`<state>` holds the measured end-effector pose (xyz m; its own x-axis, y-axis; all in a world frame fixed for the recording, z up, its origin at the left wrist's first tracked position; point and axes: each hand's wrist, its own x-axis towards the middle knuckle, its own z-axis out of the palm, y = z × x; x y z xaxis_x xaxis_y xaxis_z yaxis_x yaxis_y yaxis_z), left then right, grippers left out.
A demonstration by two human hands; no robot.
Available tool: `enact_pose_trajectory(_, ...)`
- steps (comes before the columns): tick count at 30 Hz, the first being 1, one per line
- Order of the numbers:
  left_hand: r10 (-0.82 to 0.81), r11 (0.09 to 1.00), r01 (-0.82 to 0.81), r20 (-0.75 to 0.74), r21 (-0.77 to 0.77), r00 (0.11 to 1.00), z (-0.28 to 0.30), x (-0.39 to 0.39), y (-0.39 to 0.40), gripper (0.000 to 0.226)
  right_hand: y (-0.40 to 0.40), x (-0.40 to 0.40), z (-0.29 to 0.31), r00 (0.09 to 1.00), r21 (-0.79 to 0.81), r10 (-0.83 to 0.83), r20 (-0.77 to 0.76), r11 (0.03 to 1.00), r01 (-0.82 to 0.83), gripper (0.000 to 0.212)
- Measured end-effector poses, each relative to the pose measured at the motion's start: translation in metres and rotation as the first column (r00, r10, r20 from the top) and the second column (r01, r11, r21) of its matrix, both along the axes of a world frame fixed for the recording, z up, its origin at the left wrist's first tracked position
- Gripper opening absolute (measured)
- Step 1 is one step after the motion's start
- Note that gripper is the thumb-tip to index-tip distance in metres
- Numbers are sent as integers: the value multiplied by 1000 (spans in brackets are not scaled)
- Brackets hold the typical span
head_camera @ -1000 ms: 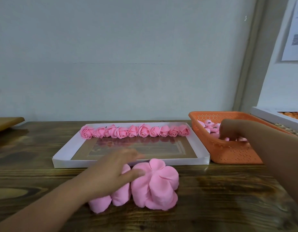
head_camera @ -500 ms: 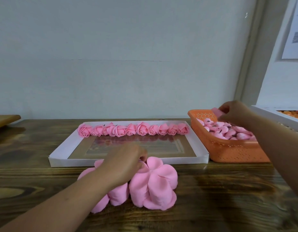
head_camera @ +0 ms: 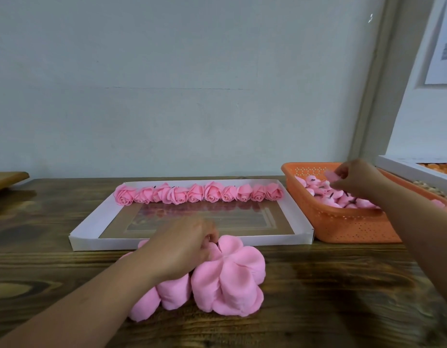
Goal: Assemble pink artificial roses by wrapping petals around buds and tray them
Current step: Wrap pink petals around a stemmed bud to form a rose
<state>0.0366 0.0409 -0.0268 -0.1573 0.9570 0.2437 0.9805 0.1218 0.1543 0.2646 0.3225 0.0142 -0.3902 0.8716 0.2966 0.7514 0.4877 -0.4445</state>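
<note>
Petals point(head_camera: 227, 277) look soft, thin, near weightless; pinch one edge lightly. Left hand point(head_camera: 184, 249) fingertips pinch into the stack; right hand point(head_camera: 352, 175) pinches a bud point(head_camera: 330, 175) over the basket point(head_camera: 347, 228).

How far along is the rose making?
Done: ten roses line the tray's far edge. In hand: the left hand pinches the petals; the right hand holds a pink piece over the basket. Left: most of the tray, many buds.
</note>
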Motion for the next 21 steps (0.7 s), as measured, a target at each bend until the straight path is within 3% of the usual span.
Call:
enact_pose_trajectory(4, 25, 1000, -25, 26, -13, 999, 4, 2, 5, 10, 2, 0, -1, 995, 24, -3, -102, 1000, 6, 7)
enact_pose_trajectory(6, 38, 998, -46, 194, 34, 980, 7, 1, 7, 10, 0, -1, 0, 987, 84, 14, -162, 996, -1, 16)
enact_pose_trajectory(8, 55, 993, -96, 442, 71, 896, 9, 1, 11, 20, -10, -3, 4, 963, 162, 69, -260, 986, -27, 24)
enact_pose_trajectory(9, 65, 988, -136, 586, 78, 808, 10, 2, 11, 23, -17, -4, 7, 943, 190, 106, -316, 981, -46, 25)
enact_pose_trajectory(11, 51, 984, -171, 856, 44, 514, 12, 5, 12, 24, -34, -8, 14, 887, 198, 186, -423, 974, -110, 21)
enact_pose_trajectory(13, 31, 995, -100, 987, -16, 156, 14, 10, 13, 20, -57, -14, 17, 821, 126, 237, -520, 972, -200, 8)
enact_pose_trajectory(14, 17, 998, -62, 999, -14, 38, 15, 12, 13, 15, -71, -17, 17, 787, 72, 255, -562, 963, -261, 2)
enact_pose_trajectory(16, -27, 999, -30, 990, 23, -137, 13, 15, 14, 12, -98, -28, 12, 675, -22, 309, -670, 901, -434, 11)
enact_pose_trajectory(18, -52, 999, -23, 951, 47, -305, 9, 18, 16, 31, -120, -39, 2, 534, -55, 348, -770, 798, -600, 16)
enact_pose_trajectory(21, -65, 998, -42, 882, 52, -467, 6, 24, 18, 37, -140, -52, -12, 425, -60, 386, -819, 679, -732, 18)
